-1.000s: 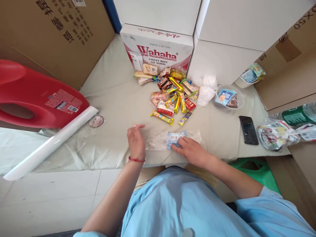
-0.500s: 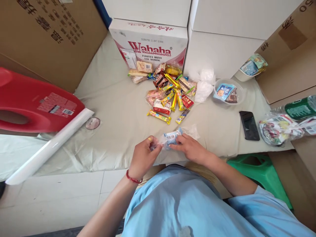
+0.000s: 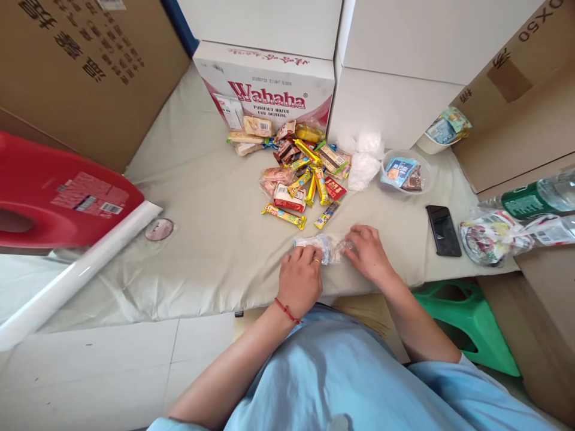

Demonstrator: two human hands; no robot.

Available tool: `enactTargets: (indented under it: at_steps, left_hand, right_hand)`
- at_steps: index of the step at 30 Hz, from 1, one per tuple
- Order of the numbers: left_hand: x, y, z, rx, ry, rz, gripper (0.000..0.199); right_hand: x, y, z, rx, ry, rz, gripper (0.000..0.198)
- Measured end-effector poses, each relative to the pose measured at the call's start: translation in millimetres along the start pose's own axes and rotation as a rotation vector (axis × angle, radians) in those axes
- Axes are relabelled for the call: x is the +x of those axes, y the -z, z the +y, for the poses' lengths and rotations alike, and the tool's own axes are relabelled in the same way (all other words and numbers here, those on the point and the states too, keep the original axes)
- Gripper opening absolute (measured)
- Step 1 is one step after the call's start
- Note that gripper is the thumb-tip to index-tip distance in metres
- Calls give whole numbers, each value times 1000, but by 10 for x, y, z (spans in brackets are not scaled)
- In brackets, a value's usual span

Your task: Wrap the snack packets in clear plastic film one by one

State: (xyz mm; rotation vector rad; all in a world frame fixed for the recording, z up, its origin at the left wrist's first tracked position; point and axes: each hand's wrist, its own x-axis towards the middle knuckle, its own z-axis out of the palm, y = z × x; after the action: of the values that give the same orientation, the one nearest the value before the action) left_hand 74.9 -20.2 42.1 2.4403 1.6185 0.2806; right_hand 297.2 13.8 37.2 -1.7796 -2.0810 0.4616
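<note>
A small blue-and-white snack packet [image 3: 313,241] lies near the table's front edge, wrapped in clear plastic film [image 3: 336,251]. My left hand [image 3: 300,276] is closed over its near side, fingers together and pressing on it. With thumb and fingers bent towards each other, my right hand [image 3: 369,254] pinches the loose right end of the film. Just beyond the hands is a heap of wrapped snacks, including a yellow snack stick [image 3: 284,215] and a red-and-white packet [image 3: 290,197]. Part of the wrapped packet is hidden under my left fingers.
A Wahaha carton [image 3: 269,90] stands behind the snacks. On the right are a clear plastic bowl [image 3: 424,185], a black phone [image 3: 444,230] and a bottle [image 3: 530,200]. A red jug [image 3: 67,191] and a white roll [image 3: 85,269] lie left; a green stool [image 3: 485,335] stands below.
My left hand has moved from the film's left end onto the packet. My right hand has left the packet and shifted right to the film's other end. The view has shifted slightly.
</note>
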Motion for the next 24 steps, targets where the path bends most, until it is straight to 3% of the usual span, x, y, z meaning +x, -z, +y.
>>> enactTargets:
  at_steps: [2, 6, 10, 12, 14, 17, 20, 24]
  left_hand:
    - [-1, -25, 15, 26, -23, 22, 40]
    - [-5, -101, 20, 44, -71, 60, 33]
    - [-130, -136, -96, -80, -100, 94, 29]
    - [-276, -108, -235, -208, -131, 147, 37]
    - [-447, -64, -428, -321, -160, 218, 43]
    - [-635, -23, -766, -319, -75, 346, 29]
    - [-669, -61, -1053, -223, 27, 440, 21]
    - [-607, -207, -1227, -145, 39, 490, 17]
  right_hand:
    - [37, 3, -93, 85, -1, -49, 12]
    - [213, 6, -490, 239, 85, -68, 10]
    - [366, -182, -884, 113, 192, -189, 17]
    - [362, -296, -982, 14, 226, -239, 19]
    - [296, -385, -1025, -69, 280, -233, 22]
    - [149, -480, -1054, -164, 331, -162, 43]
    - [59, -526, -1032, -184, 293, -111, 37]
    - [128, -259, -667, 20, 230, 27, 32]
